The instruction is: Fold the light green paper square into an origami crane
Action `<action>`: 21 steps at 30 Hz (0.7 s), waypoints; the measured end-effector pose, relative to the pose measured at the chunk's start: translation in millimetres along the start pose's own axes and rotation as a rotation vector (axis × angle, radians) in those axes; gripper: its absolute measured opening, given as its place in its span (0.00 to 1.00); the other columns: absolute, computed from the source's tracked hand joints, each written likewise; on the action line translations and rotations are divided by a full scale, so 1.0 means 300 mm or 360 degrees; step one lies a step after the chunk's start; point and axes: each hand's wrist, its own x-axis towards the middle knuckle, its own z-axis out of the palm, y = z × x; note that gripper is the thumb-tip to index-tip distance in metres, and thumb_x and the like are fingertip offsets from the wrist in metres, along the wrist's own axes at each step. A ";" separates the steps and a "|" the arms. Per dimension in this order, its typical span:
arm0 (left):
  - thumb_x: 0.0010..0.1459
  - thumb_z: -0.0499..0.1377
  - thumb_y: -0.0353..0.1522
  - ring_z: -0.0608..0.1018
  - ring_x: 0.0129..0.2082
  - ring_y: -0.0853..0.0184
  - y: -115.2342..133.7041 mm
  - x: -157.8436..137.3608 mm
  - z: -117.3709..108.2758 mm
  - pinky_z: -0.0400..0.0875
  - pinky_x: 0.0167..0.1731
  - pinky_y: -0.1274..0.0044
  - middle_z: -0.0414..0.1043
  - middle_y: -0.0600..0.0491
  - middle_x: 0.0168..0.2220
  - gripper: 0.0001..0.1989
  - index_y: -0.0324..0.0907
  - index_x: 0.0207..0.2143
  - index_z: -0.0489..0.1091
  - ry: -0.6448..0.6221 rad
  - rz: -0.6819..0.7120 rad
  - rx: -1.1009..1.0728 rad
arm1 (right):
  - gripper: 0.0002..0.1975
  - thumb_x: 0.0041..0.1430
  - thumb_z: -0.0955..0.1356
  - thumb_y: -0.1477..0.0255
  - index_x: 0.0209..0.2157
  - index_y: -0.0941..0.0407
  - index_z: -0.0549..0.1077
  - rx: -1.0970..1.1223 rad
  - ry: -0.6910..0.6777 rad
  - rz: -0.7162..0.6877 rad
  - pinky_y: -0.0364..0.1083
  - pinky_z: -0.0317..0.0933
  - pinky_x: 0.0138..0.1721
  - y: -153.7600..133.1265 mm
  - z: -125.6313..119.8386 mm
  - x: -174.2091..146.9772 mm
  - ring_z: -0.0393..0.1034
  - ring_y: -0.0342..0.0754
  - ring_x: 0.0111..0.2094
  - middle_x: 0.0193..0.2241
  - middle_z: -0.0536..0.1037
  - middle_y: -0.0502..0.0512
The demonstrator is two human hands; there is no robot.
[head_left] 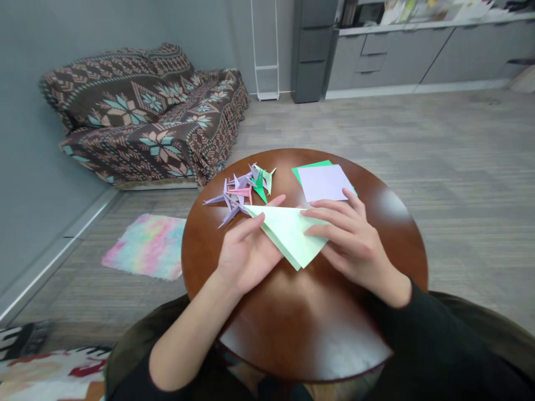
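A pale green sheet of origami paper [290,231], folded into a triangle with its point toward me, is held above the round table between both hands. My left hand [248,253] supports it from below, its thumb pressing on the left corner. On the right side, my right hand [351,236] grips it with fingers on top and the thumb hidden underneath. Folded paper cranes [239,192] in purple, pink and green lie in a heap beyond my left hand. Past my right hand rests a stack of square paper [324,182], lilac over green.
The round brown wooden table [301,328] stands in front of my knees. A sofa with a patterned cover [154,117] is at the far left, near a fluffy pastel rug [146,247]. Grey cabinets [393,58] and a fridge [313,50] line the back wall.
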 end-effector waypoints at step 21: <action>0.59 0.65 0.35 0.80 0.51 0.57 -0.024 0.014 -0.005 0.72 0.54 0.65 0.79 0.47 0.51 0.40 0.53 0.69 0.50 0.0309 0.0539 0.0613 | 0.07 0.52 0.77 0.64 0.30 0.52 0.82 0.0896 -0.0002 0.1008 0.45 0.68 0.27 0.005 -0.080 0.019 0.74 0.48 0.27 0.29 0.83 0.51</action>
